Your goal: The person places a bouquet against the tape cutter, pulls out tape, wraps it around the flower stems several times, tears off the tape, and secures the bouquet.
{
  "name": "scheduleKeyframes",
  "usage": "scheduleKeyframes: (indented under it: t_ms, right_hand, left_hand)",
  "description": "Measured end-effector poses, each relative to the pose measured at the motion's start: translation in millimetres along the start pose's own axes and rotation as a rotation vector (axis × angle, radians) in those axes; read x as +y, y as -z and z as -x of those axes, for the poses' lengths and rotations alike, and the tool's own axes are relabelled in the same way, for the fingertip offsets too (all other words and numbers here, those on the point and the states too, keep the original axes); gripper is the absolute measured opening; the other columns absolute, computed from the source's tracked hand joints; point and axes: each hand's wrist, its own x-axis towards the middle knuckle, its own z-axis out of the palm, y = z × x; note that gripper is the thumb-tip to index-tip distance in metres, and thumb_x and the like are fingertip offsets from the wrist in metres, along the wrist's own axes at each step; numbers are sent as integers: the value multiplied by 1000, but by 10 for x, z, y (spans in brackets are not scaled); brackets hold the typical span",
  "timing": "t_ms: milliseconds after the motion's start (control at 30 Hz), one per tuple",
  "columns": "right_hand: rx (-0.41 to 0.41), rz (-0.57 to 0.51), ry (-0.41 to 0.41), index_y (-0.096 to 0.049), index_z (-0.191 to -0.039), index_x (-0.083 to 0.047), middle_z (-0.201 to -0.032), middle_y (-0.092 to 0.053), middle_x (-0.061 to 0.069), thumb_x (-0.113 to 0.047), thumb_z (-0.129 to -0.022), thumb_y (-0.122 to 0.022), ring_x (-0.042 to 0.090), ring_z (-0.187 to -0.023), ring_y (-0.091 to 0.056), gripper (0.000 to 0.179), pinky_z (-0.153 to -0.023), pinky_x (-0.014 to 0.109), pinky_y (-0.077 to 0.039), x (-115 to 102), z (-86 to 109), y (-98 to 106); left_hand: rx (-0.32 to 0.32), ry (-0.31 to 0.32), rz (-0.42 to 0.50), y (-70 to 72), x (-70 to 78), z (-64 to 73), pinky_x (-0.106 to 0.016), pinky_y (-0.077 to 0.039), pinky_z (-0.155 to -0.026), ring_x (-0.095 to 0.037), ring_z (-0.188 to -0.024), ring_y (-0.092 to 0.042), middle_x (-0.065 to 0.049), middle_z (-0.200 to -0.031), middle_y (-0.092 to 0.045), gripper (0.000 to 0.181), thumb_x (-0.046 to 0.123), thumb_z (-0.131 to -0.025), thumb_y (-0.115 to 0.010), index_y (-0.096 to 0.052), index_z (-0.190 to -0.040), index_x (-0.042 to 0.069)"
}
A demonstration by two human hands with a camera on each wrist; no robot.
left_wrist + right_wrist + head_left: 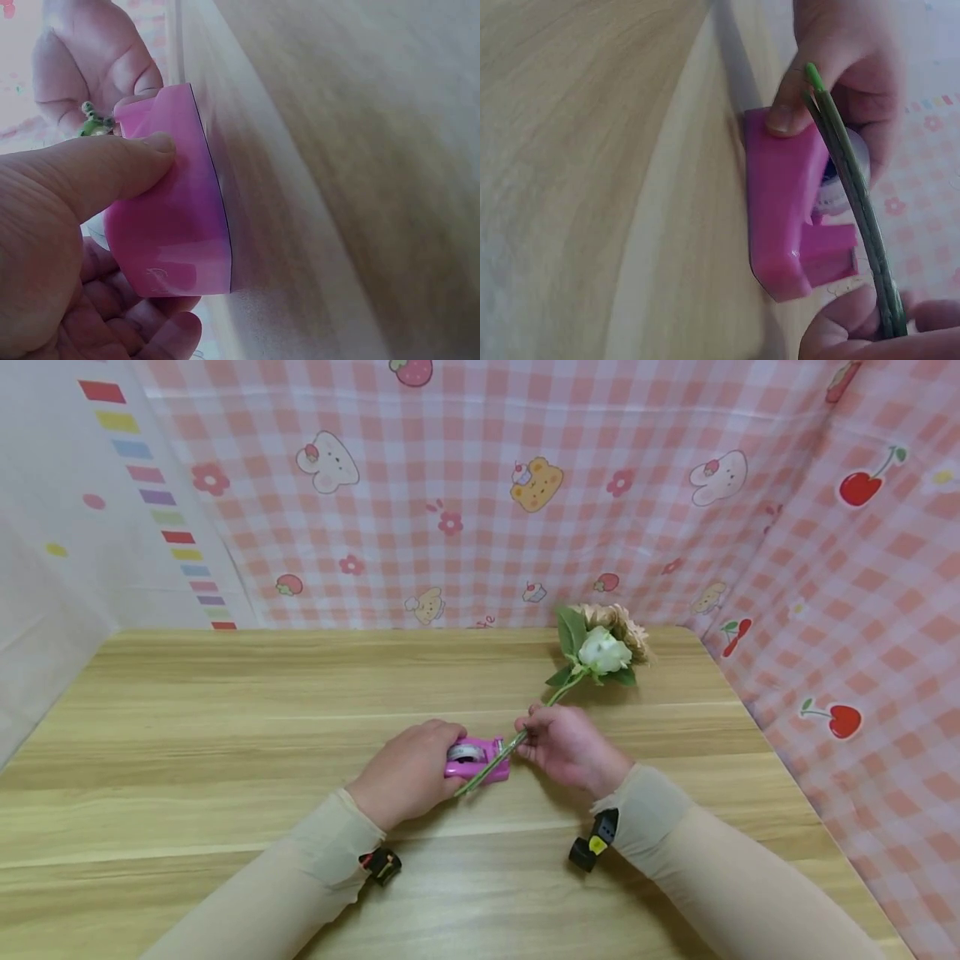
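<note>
My left hand point(411, 770) grips a pink tape dispenser point(169, 217) on the table, its thumb pressed on the near side and its fingers on the far side. A roll of clear tape point(467, 753) sits in the dispenser. My right hand point(566, 747) pinches the green stems point(859, 202) of artificial flowers. The stems slant over the dispenser, their cut ends near my left thumb. At their upper end are a white rose point(604, 652) with green leaves and a beige flower point(633, 631) partly behind it.
The wood-grain table point(225, 710) stretches out on both sides of the hands. A pink checked cloth point(480, 485) hangs along its back edge, and another checked cloth point(862, 610) borders the right edge. Small cameras point(381, 865) are strapped at both wrists.
</note>
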Motion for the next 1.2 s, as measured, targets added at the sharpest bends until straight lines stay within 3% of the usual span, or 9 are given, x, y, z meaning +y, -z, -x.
scheduleKeyframes:
  t_ms: [133,300,533,733,1200]
  right_hand:
    - [61,0,11,-49,-80,-14,-81,-53,-2,-6,-107,-52,13,-77,-51,28,-72,22,-49,50,-53,-35]
    - [129,16,18,-47,-92,-14,-82,-55,-3,-6,-105,-57,11,-70,-51,18,-63,21,-48,88,-79,-57]
    - [105,161,-32,-49,-112,-13,-77,-60,1,-12,-108,-51,12,-60,-54,5,-53,23,-50,77,-40,-47]
    - [82,183,-51,-47,-113,-12,-77,-60,3,-12,-110,-50,15,-60,-61,5,-59,26,-60,51,-21,-27]
    - [37,221,-12,-47,-118,-3,-77,-65,4,-4,-109,-49,14,-63,-67,9,-68,27,-64,3,10,-25]
  left_hand:
    - [1,-4,0,0,5,2,-43,-56,-107,-26,-121,-67,-11,-135,-68,59,33,-92,-83,-62,-139,5]
    - [5,-8,2,8,13,12,-43,-55,-109,-27,-123,-66,-11,-135,-69,57,33,-92,-82,-63,-138,5]
    - [3,-4,5,15,15,16,-43,-55,-109,-27,-123,-66,-11,-135,-68,58,32,-92,-82,-62,-139,5]
    - [0,-5,2,10,9,10,-43,-54,-110,-28,-124,-66,-11,-136,-68,59,33,-92,-82,-61,-140,5]
    - [1,-3,13,10,-1,8,-43,-54,-110,-28,-124,-66,-12,-137,-68,58,32,-93,-81,-62,-140,5]
